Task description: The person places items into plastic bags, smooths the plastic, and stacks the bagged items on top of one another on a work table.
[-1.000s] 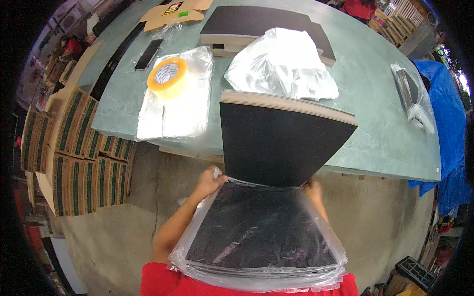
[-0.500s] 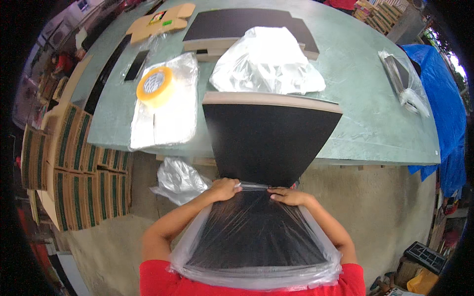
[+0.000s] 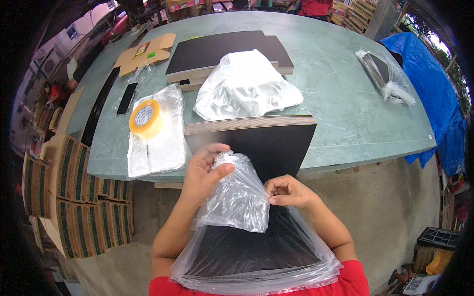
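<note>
Fingers of the right hand (image 3: 291, 191): thumb and forefinger pinched together on the right-hand edge of a clear plastic bag (image 3: 239, 197). Left hand (image 3: 199, 173): thumb in front, gripping the same bag near its far end.

Clear plastic bag, one, crumpled: located between the two hands, in front of the torso; long axis running roughly from the far end back toward the body. Left hand the nearer to that far end; right hand at the side edge.

Beneath, nearer the body: dark panel (image 3: 237, 251) under clear film (image 3: 307, 275); whether bag and film join cannot be told.

Beyond: black block (image 3: 281, 153), pale-edged along its top, at the near side of a green tabletop (image 3: 340, 108).

On the tabletop: whitish plastic heap (image 3: 249, 84); black-topped boards (image 3: 212, 52); yellow tape roll (image 3: 154, 126) upon flat clear sleeves (image 3: 160, 160).

Left, below: stacked brown cartons (image 3: 94, 222). Right: blue tarpaulin (image 3: 419, 69).
</note>
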Demonstrator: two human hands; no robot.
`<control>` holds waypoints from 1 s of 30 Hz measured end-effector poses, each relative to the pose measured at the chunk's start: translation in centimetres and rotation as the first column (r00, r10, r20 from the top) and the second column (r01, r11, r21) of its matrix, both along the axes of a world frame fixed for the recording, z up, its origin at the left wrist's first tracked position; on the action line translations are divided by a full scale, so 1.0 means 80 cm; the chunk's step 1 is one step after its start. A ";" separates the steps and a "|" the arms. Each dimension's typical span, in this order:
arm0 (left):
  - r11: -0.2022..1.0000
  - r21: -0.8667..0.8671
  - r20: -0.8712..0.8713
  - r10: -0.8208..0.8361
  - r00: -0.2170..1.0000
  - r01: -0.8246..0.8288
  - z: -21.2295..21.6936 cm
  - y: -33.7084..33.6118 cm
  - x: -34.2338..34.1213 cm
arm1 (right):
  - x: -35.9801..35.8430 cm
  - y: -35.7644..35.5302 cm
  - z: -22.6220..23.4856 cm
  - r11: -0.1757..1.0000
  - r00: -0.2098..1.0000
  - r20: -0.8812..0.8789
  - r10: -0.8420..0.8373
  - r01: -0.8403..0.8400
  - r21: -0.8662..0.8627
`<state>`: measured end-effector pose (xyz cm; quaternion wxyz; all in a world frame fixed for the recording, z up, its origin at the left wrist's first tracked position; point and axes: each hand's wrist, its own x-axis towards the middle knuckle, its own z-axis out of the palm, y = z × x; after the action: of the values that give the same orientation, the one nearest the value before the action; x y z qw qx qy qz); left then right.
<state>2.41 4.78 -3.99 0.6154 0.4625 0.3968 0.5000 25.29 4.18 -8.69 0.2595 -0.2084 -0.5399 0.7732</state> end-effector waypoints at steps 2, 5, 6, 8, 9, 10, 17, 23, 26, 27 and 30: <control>0.987 0.128 -0.206 -0.073 0.976 0.101 -0.015 -0.001 0.007 | -0.003 -0.003 0.009 0.982 0.991 -0.088 -0.104 0.088 -0.165; 0.959 0.215 -0.381 -0.090 0.920 0.183 -0.011 -0.008 0.024 | -0.003 -0.001 0.035 0.957 0.978 -0.050 -0.202 0.186 -0.222; 0.946 0.250 -0.437 -0.079 0.896 0.206 -0.011 -0.009 0.024 | -0.004 0.000 0.036 0.955 0.972 0.002 -0.236 0.233 -0.186; 0.932 0.265 -0.515 -0.078 0.853 0.245 -0.010 -0.007 0.019 | -0.004 0.001 0.036 0.950 0.958 0.061 -0.279 0.284 -0.131; 0.878 0.421 -0.623 0.096 0.776 0.229 -0.005 -0.007 0.020 | -0.002 0.002 0.036 0.958 0.959 0.116 -0.257 0.269 -0.100; 0.793 0.563 -0.680 0.282 0.676 0.235 0.003 -0.008 0.021 | 0.000 0.003 0.038 0.966 0.957 0.171 -0.236 0.251 -0.069; 0.946 0.247 -0.521 -0.054 0.852 0.211 -0.007 -0.033 0.062 | -0.020 -0.005 -0.002 0.878 0.908 -0.147 -0.393 0.323 -0.352; 0.908 0.211 -0.703 0.397 0.590 -0.361 -0.055 -0.050 -0.124 | 0.077 0.001 -0.005 0.790 0.862 -0.093 -0.498 0.407 -0.459; 0.602 0.278 -0.123 0.795 0.594 -0.748 -0.015 -0.052 -0.168 | 0.063 -0.006 0.013 0.878 0.926 0.015 -0.378 0.364 -0.312; 0.586 0.357 -0.178 0.807 0.563 -0.727 0.012 -0.047 -0.139 | 0.049 -0.003 0.016 0.910 0.942 0.044 -0.332 0.333 -0.246; 0.887 0.211 -0.180 0.447 0.876 -0.410 0.055 -0.043 -0.019 | 0.012 0.000 0.016 0.952 0.969 -0.026 -0.247 0.238 -0.195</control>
<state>0.87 1.38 0.45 0.3997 0.4655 0.5131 0.6002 26.27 4.21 -7.38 0.3449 -0.2775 -0.4271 0.7884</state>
